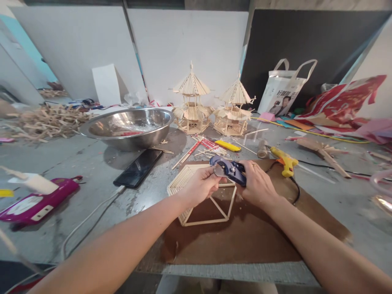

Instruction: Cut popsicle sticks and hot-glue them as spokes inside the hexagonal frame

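My right hand (pixel 255 181) is wrapped round the handles of a dark blue hand cutter (pixel 231 169), held above the brown board. Close against the tool's metal head, my left hand (pixel 203 183) is closed in a pinch; whatever lies between its fingertips is hidden. Beneath both hands a flat polygonal frame of pale wooden sticks (pixel 208 221) rests on the brown board (pixel 245 245). Its left side is filled with sticks laid side by side, while the near right part shows bare openings crossed by struts.
Behind stand two stick pavilions (pixel 192 110) (pixel 234 110), with loose sticks and a yellow utility knife (pixel 228 145) in front. A yellow glue gun (pixel 284 161) lies right. Leftward are a steel bowl (pixel 137 139), a phone (pixel 137 169), a purple power strip (pixel 39 202) and a stick pile (pixel 45 122).
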A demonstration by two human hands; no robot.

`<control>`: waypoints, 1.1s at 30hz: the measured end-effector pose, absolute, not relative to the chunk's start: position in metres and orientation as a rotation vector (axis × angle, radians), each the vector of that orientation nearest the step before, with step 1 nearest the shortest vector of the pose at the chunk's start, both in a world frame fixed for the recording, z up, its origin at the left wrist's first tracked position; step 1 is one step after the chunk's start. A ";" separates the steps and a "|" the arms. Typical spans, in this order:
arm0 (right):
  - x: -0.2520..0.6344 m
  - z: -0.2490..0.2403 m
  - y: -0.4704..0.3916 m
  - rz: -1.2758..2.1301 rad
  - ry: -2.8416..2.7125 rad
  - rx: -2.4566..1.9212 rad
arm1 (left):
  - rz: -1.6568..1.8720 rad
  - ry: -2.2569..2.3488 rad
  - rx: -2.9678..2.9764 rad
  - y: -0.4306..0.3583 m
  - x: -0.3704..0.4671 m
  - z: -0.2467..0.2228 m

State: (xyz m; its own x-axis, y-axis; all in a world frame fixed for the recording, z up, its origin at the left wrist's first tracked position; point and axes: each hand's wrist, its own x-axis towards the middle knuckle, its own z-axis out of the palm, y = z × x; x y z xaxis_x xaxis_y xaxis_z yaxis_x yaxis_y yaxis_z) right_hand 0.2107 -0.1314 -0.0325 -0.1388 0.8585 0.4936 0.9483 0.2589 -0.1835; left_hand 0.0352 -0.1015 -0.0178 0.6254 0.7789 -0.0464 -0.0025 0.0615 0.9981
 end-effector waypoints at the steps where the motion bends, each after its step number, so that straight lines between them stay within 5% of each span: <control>1: 0.211 -0.032 -0.131 -0.225 -2.046 -1.645 | 0.682 0.718 1.433 -0.101 0.035 -0.018; 22: 0.220 -0.016 -0.132 0.438 -2.176 -1.533 | 0.664 0.649 1.431 -0.098 0.033 -0.012; 33: 0.223 -0.025 -0.129 0.270 -2.202 -1.528 | 0.603 0.592 1.422 -0.091 0.026 -0.016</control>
State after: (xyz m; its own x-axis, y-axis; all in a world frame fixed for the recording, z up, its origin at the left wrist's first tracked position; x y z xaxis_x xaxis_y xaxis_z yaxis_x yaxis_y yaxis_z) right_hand 0.2227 -0.1293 -0.0249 -0.2896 0.9250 0.2461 0.8380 0.3693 -0.4017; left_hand 0.0262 -0.0913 -0.0158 0.7171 0.6968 -0.0174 -0.0299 0.0557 0.9980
